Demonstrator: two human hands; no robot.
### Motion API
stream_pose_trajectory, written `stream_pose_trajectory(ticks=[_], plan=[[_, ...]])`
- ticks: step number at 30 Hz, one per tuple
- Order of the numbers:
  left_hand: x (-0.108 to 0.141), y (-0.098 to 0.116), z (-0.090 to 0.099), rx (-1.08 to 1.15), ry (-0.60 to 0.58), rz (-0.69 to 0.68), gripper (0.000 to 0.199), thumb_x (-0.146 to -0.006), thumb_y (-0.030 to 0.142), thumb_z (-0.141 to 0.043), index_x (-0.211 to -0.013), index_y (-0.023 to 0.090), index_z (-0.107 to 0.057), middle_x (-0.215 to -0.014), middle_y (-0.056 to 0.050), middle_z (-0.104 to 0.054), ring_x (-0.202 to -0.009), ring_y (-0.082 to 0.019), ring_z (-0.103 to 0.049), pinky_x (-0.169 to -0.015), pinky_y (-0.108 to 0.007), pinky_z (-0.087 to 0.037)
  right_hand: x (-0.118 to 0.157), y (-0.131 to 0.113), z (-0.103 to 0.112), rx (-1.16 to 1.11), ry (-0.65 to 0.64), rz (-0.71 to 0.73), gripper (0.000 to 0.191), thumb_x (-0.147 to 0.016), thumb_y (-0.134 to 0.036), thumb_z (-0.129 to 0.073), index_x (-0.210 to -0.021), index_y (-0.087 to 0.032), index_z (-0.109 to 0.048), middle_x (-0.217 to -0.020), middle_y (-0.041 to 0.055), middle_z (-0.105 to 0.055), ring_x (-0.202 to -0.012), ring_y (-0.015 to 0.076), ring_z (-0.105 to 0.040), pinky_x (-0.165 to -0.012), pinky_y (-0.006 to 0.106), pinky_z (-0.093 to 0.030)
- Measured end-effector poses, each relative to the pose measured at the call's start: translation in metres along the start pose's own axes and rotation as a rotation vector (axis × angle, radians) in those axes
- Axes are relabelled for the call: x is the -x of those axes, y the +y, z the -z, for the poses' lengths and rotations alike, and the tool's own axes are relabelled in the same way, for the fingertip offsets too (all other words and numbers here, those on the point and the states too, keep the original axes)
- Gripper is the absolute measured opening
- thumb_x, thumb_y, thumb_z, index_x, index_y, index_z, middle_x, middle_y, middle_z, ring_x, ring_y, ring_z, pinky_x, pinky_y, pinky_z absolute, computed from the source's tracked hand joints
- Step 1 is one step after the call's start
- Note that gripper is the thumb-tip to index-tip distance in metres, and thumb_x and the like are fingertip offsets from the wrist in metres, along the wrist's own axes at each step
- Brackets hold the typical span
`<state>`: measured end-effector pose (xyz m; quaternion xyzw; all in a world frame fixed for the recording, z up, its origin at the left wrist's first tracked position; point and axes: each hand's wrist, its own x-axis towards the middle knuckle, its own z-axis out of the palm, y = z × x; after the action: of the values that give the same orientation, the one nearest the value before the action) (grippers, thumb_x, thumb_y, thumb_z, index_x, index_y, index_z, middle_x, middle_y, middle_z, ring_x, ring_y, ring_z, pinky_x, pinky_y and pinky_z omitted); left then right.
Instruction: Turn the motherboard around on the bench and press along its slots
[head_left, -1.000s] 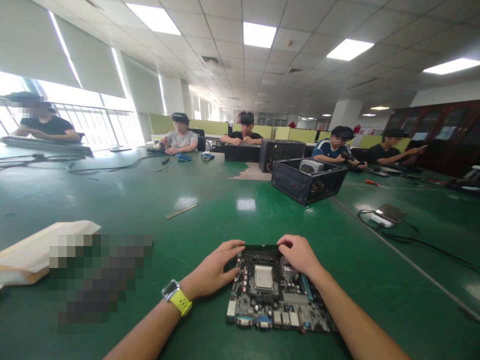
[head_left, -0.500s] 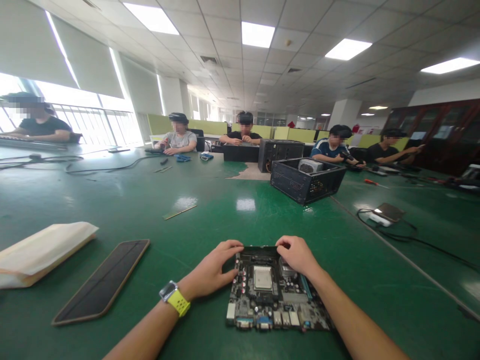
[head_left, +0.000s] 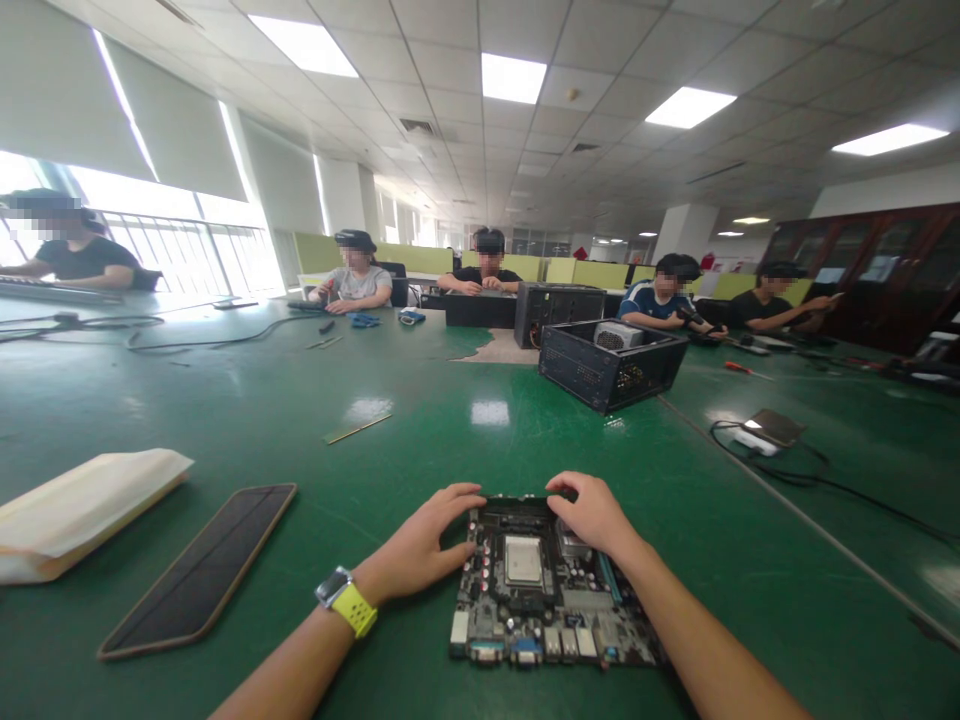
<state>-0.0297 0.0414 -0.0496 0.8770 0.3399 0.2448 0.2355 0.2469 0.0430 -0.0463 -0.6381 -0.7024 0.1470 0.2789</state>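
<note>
A motherboard [head_left: 585,600] lies flat on the green table in front of me, its port side towards me and a square metal-topped processor [head_left: 523,560] exposed. My left hand [head_left: 421,542] rests at its far left corner, fingers stretched to the far edge and thumb apart against the left side. At the far edge, right of the middle, my right hand [head_left: 596,512] has its fingers curled and pinched on the board; its fingertips are partly hidden. Dark slots [head_left: 517,512] run along that edge between my hands.
A phone-like dark slab [head_left: 202,570] and a cream paper packet [head_left: 90,510] lie left. A thin memory-module-like strip [head_left: 360,428] lies beyond. An open computer case [head_left: 577,375] stands farther back. Right are a cable with a white adapter [head_left: 754,440] and a screwdriver [head_left: 739,369]. Several people sit around the table.
Both hands stay at the board's far edge; my right fingertips have shifted very slightly left. The view has moved a little. The board has not visibly moved on the table.
</note>
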Motion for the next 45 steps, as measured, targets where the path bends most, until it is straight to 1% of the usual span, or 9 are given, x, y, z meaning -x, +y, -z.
stream_pose_trajectory(ticks=[5,11,17,23,29,35,37,41,45], plan=[[-0.002,0.001,0.0,-0.011,0.051,-0.001,0.049,-0.082,0.027,-0.064,-0.128,0.021,-0.048,-0.131,-0.009,-0.052,-0.123,-0.025,-0.047,-0.108,-0.043,-0.035,0.02,-0.044,0.013,0.088,0.068,0.12,0.019,-0.079,-0.032,-0.055,-0.088,-0.022,-0.067,-0.092,0.0041,-0.066,-0.092,0.0197,-0.054,-0.082,0.03,-0.038],[0.001,-0.006,0.0,-0.026,0.154,0.012,0.046,-0.083,0.028,-0.063,-0.126,0.022,-0.048,-0.122,-0.007,-0.056,-0.114,-0.023,-0.052,-0.101,-0.039,-0.042,0.07,-0.102,-0.012,0.211,-0.208,0.352,0.041,-0.075,-0.06,-0.057,-0.083,-0.022,-0.067,-0.088,0.0053,-0.067,-0.086,0.0234,-0.057,-0.076,0.033,-0.04],[0.001,-0.014,0.003,-0.043,0.261,0.051,0.035,-0.087,0.03,-0.058,-0.121,0.022,-0.052,-0.114,-0.007,-0.06,-0.108,-0.023,-0.055,-0.098,-0.04,-0.044,0.081,-0.11,-0.026,0.259,-0.378,0.427,0.044,-0.077,-0.064,-0.049,-0.086,-0.025,-0.066,-0.085,0.0042,-0.07,-0.08,0.0245,-0.063,-0.071,0.033,-0.043],[0.001,-0.015,0.006,-0.051,0.289,0.064,0.029,-0.088,0.029,-0.056,-0.116,0.022,-0.056,-0.111,-0.007,-0.062,-0.105,-0.023,-0.056,-0.095,-0.041,-0.046,0.082,-0.113,-0.038,0.324,-0.422,0.452,0.03,-0.078,-0.049,-0.05,-0.089,-0.026,-0.065,-0.081,0.0051,-0.072,-0.072,0.0247,-0.065,-0.064,0.032,-0.042],[0.004,-0.018,0.008,-0.079,0.31,0.08,0.027,-0.088,0.027,-0.055,-0.115,0.022,-0.057,-0.108,-0.006,-0.064,-0.1,-0.022,-0.058,-0.091,-0.04,-0.048,0.052,-0.083,-0.02,0.349,-0.246,0.276,0.019,-0.074,-0.034,-0.052,-0.085,-0.026,-0.065,-0.077,0.0044,-0.07,-0.072,0.022,-0.064,-0.062,0.029,-0.038],[0.005,-0.017,0.008,-0.086,0.286,0.102,0.027,-0.088,0.028,-0.055,-0.114,0.022,-0.057,-0.105,-0.006,-0.064,-0.097,-0.022,-0.06,-0.088,-0.038,-0.049,0.001,0.007,0.037,0.496,-0.022,-0.286,0.02,-0.079,-0.03,-0.047,-0.084,-0.024,-0.065,-0.089,0.0101,-0.069,-0.083,0.0267,-0.064,-0.065,0.033,-0.04],[0.005,-0.016,0.007,-0.083,0.282,0.105,0.026,-0.088,0.027,-0.056,-0.113,0.022,-0.058,-0.104,-0.005,-0.064,-0.096,-0.022,-0.06,-0.088,-0.038,-0.049,-0.005,0.032,0.048,0.476,0.011,-0.38,0.023,-0.081,-0.031,-0.045,-0.085,-0.024,-0.066,-0.09,0.0106,-0.069,-0.085,0.027,-0.064,-0.066,0.034,-0.041],[0.004,-0.016,0.007,-0.085,0.265,0.101,0.024,-0.088,0.027,-0.055,-0.111,0.022,-0.059,-0.103,-0.005,-0.065,-0.094,-0.021,-0.061,-0.087,-0.038,-0.049,-0.006,0.045,0.05,0.476,0.032,-0.345,0.022,-0.08,-0.031,-0.048,-0.088,-0.022,-0.066,-0.089,0.0118,-0.069,-0.084,0.0271,-0.064,-0.067,0.034,-0.041],[0.003,-0.015,0.006,-0.096,0.25,0.093,0.022,-0.088,0.026,-0.055,-0.109,0.022,-0.06,-0.103,-0.005,-0.065,-0.094,-0.021,-0.06,-0.087,-0.037,-0.049,0.001,0.02,0.037,0.443,-0.015,-0.205,0.018,-0.076,-0.03,-0.052,-0.08,-0.021,-0.067,-0.083,0.0088,-0.07,-0.079,0.0239,-0.064,-0.066,0.03,-0.041]])
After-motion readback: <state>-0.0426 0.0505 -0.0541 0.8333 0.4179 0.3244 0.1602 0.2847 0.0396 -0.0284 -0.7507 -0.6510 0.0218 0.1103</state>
